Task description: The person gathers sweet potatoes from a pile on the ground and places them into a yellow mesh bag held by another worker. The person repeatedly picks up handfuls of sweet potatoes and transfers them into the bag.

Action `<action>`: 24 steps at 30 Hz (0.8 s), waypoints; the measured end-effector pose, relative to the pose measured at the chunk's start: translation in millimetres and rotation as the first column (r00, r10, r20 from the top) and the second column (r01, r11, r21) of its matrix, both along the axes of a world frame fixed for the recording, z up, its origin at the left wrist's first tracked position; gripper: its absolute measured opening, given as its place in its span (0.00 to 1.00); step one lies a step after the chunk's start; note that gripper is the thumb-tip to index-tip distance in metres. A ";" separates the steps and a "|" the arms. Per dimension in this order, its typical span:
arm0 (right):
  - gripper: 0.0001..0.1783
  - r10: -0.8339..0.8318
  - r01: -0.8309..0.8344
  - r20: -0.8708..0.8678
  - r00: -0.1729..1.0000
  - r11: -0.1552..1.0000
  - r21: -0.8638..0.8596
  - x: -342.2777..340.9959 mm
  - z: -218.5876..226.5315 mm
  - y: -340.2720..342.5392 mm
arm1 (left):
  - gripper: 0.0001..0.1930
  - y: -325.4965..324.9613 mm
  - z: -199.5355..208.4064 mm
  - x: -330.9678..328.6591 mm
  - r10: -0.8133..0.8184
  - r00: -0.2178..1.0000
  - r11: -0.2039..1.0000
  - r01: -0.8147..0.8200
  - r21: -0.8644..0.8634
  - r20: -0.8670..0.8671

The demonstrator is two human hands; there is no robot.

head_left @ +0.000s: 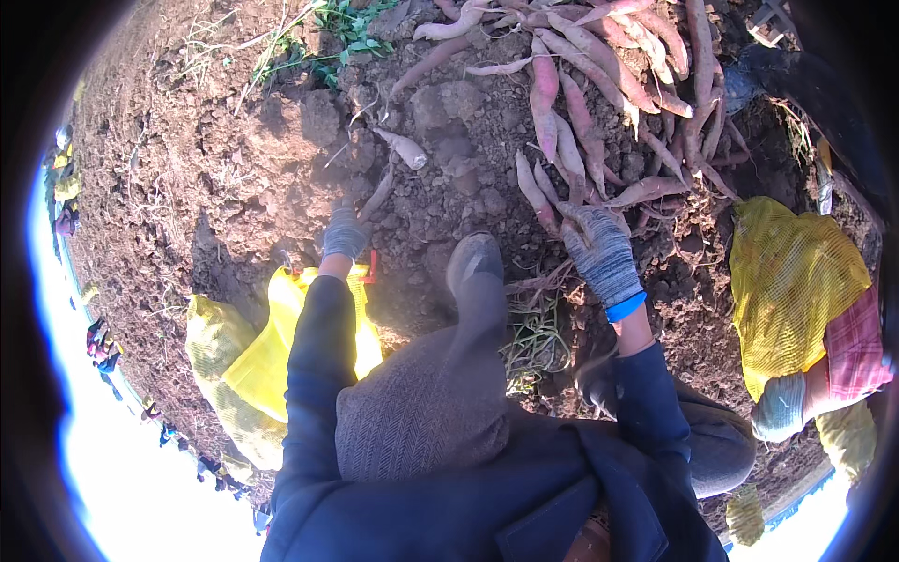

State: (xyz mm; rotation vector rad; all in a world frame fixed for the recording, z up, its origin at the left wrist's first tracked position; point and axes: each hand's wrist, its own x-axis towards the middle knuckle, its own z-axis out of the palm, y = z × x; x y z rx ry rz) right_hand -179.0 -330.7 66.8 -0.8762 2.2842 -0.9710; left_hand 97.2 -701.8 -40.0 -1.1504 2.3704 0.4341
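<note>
**Rough brown soil (243, 178), and one root's slant is what matters**

A sunlit dirt field is shown, with the main pile (588, 66) of sweet potatoes heaped ahead and to the right. One pink root (536, 190) is found at the pile's near left edge, just up and left of the right grip (604, 253). Its long axis is slanted, far end leftward, near end aimed at the gloved fingers, so it's presented more end-on than crosswise, by the look of it. It's clearly nearer the right grip than the left. How far the right grip is opened can't be told, as the fingertips are hidden among the roots; a firm hold can't be confirmed either.

Over on the other side, a thin root (377, 194) is set just right of the left grip (345, 234), tilted with its far end to the right. Glare's a pain there: neither finger spread nor any hold can be made out. A pale stub (403, 148) is seen farther ahead. The yellow bag (257, 375) is partly covered by the left sleeve (320, 361).
</note>
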 end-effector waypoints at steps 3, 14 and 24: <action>0.16 0.023 -0.024 0.027 0.999 1.000 0.009 3.5 2.8 2.8 | 0.36 7.6 17.8 -5.4 0.133 0.987 0.990 -0.137 0.038 0.085; 0.50 -0.140 0.417 0.714 0.686 0.880 -0.229 35.3 2.4 -71.5 | 0.18 140.6 94.7 -80.1 0.579 0.695 0.590 0.004 0.808 -0.427; 0.18 -0.537 0.685 0.560 0.631 0.724 -0.076 22.6 -34.7 -81.4 | 0.18 205.3 97.2 -135.7 0.258 0.877 0.411 0.280 0.868 -0.405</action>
